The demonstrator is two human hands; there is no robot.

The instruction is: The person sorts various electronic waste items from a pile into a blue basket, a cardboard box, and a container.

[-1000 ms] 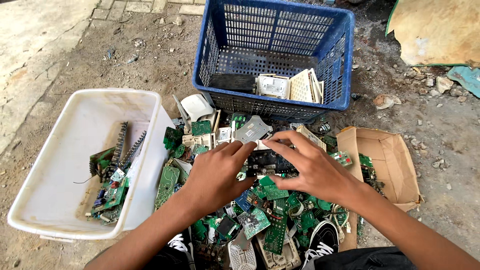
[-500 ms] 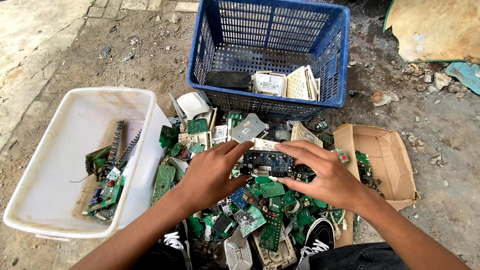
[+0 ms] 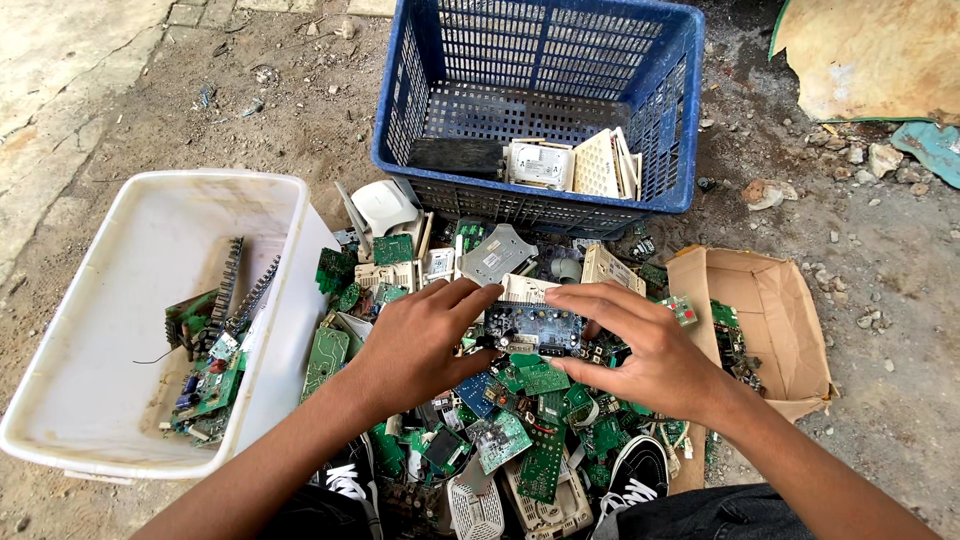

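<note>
Both my hands grip one small dark circuit board in a pale plastic frame, held just above a heap of green circuit boards on the ground. My left hand pinches its left end between thumb and fingers. Its right end is pinched by my right hand. The board lies flat, its component side up.
A white plastic tub at left holds a few boards and heat sinks. A blue slatted crate stands behind the heap with pale plastic casings inside. An open cardboard box lies at right. My shoes rest at the heap's near edge.
Both hands were spread over the heap a second ago. They have since closed on the ends of the small board and lifted it slightly.
</note>
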